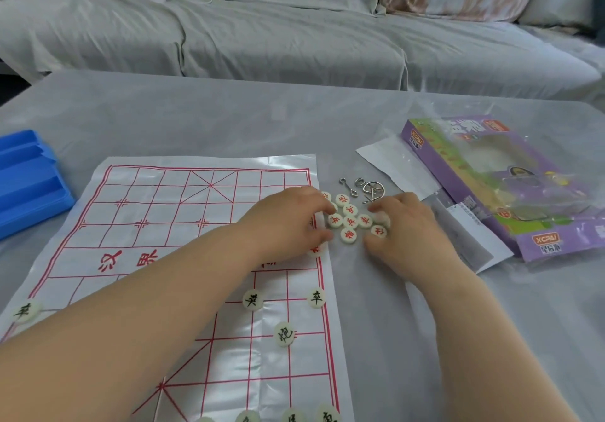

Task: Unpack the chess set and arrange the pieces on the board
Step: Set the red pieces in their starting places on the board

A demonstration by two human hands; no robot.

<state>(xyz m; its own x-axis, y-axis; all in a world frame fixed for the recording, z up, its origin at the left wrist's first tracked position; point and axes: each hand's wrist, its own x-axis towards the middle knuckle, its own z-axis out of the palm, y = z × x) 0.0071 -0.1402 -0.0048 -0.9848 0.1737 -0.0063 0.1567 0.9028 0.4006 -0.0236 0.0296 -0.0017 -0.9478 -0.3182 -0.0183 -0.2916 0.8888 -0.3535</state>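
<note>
**Surface** (196,120): covered with a grey, translucent sheet. A sofa (262,35) under a pale cover runs along its far edge.

**Board** (170,225): a glossy white sheet with a red grid and red characters. It lies flat on the near-left part of the surface and runs off the near edge of view.

**Red-lettered pieces** (349,222): a loose cluster of cream discs, face up. They sit on the surface just off the board's right border, about midway between the far and near edges.

**Black-lettered pieces** (252,299): cream discs set on the near half of the board. Two are in a row, and a third (284,334) is nearer the near edge. One (26,311) is at the board's left border. Several more (291,416) are cut off at the near edge of view.

**Left hand** (284,222): reaches across the board, fingers bent and spread over the left side of the cluster, fingertips among the discs. One disc shows partly under the palm. Whether it grips any piece cannot be told.

**Right hand** (402,225): palm down on the right side of the cluster, fingers curled inward and blurred, touching the outer discs. Whether it grips one cannot be told.

**Metal ring puzzles** (363,187): a few wire loops and hooks just beyond the cluster.

**Purple box** (474,172): printed packaging under clear plastic, toward the right edge.

**White leaflet** (399,166): lies beside the box, partly beneath it.

**Blue tray** (29,179): ridged plastic, at the left edge.
</note>
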